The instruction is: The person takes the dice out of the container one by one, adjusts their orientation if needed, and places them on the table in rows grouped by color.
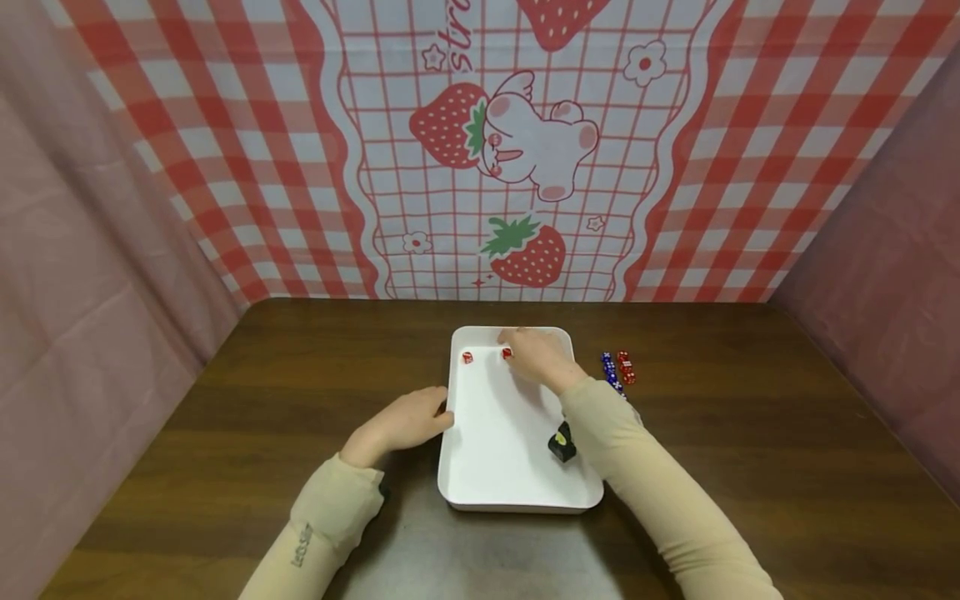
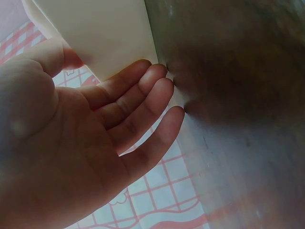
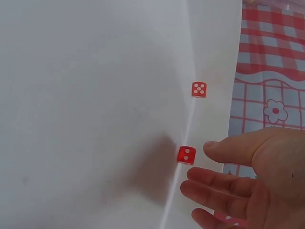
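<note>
My right hand (image 1: pixel 536 354) reaches into the far end of a white tray (image 1: pixel 487 467). In the right wrist view, its thumb and fingers stand apart around a red die (image 3: pixel 186 155) showing two white dots, with a small gap between. A second red die (image 3: pixel 198 89), showing five dots, lies farther along the same far wall. At the tray's left side is my left hand (image 1: pixel 408 418). Its thumb lies at the rim, while the loosely extended fingers (image 2: pixel 143 112) rest against the outer wall with tips near the tabletop.
Right of the tray, a row of blue dice (image 1: pixel 611 370) and a row of red dice (image 1: pixel 626 367) lie on the brown wooden table (image 1: pixel 300 350). The black device (image 1: pixel 562 442) on my right wrist hangs over the tray. A strawberry-patterned cloth (image 1: pixel 525 250) hangs behind.
</note>
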### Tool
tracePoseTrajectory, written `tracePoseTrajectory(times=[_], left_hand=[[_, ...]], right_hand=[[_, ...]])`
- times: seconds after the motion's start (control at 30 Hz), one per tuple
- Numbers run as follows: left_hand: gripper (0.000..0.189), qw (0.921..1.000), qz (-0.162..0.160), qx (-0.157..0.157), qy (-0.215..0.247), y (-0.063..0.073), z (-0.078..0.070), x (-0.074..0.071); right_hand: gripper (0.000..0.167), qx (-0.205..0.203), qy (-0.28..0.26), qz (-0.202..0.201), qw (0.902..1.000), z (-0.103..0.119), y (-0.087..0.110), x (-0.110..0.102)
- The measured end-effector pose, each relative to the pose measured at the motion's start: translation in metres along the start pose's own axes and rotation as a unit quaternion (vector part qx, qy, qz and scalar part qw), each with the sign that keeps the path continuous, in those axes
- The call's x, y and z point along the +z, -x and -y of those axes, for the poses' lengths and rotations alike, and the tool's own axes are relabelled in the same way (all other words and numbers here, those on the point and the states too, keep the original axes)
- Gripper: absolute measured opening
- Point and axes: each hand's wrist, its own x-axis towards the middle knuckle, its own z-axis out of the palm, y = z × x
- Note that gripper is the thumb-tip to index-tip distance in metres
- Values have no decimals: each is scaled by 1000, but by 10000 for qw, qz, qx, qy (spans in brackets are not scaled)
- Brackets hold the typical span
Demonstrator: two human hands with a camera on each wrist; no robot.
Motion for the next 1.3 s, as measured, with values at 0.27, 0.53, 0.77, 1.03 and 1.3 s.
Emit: tracePoseTrajectory(times=[0.27,0.53,0.77,1.03,1.3], left_hand=[[11,10000,16,40,47,-1,1,2],[13,9999,-23,122,-29,-1,1,2],[13,9999,-20,121,-67,-1,0,1],[12,10000,-27,75,-32,-1,1,1],[12,10000,2,66,-23,-1,2,1]], right_hand=[[34,55,24,24,10000,-2,-1,5],[24,-35,165,-67,9998,-4,-3,8],[14,-30,216,-187,9996,-6,-4,11],[8,-68,279,-126,9995,-6,-4,9],[8,-275,346,-335,9985,-5,0,3]])
